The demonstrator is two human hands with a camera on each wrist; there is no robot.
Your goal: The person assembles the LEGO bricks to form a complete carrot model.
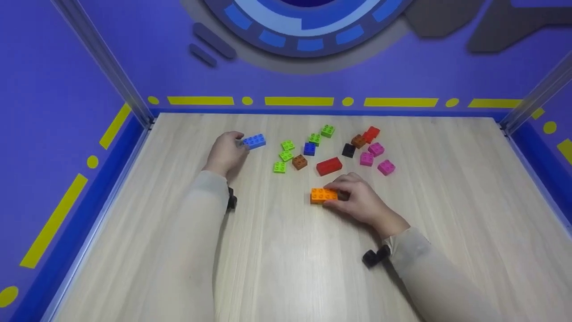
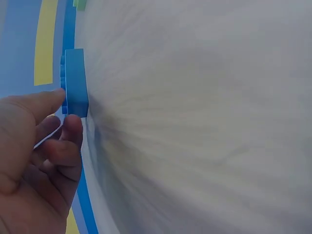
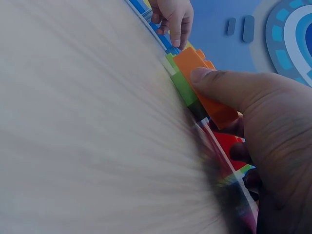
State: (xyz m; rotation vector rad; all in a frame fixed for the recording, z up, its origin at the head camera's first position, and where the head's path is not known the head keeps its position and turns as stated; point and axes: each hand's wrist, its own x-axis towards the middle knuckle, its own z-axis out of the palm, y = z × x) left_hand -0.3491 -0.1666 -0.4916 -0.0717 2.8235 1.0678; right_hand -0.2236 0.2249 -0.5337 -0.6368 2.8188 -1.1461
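At the left of the head view, my left hand [image 1: 228,154] is at the near-left end of a light blue toy brick [image 1: 254,141] with two rows of studs. The left wrist view shows thumb and finger pinching the end of that blue brick [image 2: 76,83]. Nearer the middle, my right hand [image 1: 359,200] grips an orange brick [image 1: 323,196] by its right part, studs up. The right wrist view has the thumb pressed along one side of the orange brick [image 3: 202,83], with the fingers partly hidden behind it.
Between and beyond the hands lie several lime green bricks [image 1: 286,155], a dark blue brick [image 1: 309,149], a brown brick [image 1: 300,162], a red brick [image 1: 329,166], a black brick [image 1: 348,150] and several pink bricks [image 1: 367,158]. Blue printed panels [image 1: 308,80] wall the wooden table [image 1: 277,268].
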